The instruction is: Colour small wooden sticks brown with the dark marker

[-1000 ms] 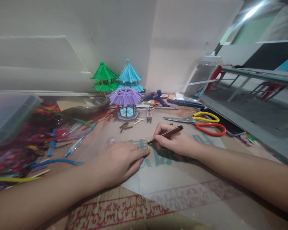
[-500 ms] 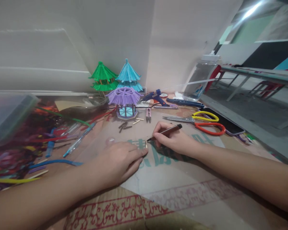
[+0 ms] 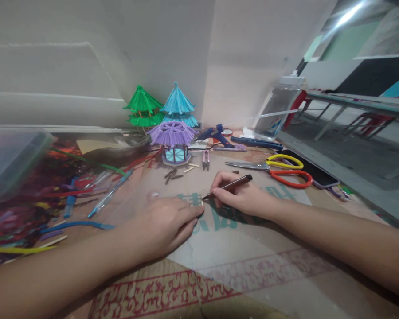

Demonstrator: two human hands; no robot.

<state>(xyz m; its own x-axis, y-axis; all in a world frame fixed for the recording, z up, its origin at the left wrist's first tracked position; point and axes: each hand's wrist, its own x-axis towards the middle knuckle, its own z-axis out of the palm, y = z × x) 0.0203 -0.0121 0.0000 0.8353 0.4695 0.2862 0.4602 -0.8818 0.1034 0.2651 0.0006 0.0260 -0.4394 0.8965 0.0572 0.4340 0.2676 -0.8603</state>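
Note:
A dark brown marker [image 3: 234, 184] is gripped in my right hand [image 3: 232, 192], its tip touching a short pale stick [image 3: 202, 203] on the table. My left hand [image 3: 168, 221] lies palm down, with the index fingertip pressing on the lower end of that stick. Beyond my hands, several short brown sticks [image 3: 173, 175] and pale sticks [image 3: 191, 168] lie in front of a small purple-roofed pavilion [image 3: 174, 141]. Behind it stand a blue-roofed pavilion [image 3: 177, 102] and a green-roofed one [image 3: 142, 106].
Scissors [image 3: 269, 166] and a phone [image 3: 319, 170] lie at the right, near a clear bottle [image 3: 275, 108]. A blue glue gun [image 3: 218, 135] and small snips [image 3: 205, 159] sit behind my hands. Colourful strips and a pen [image 3: 109, 195] cover the left side.
The marker tip has shifted slightly down and left along the pale stick, and my right hand has tilted a little. My left hand stays where it was.

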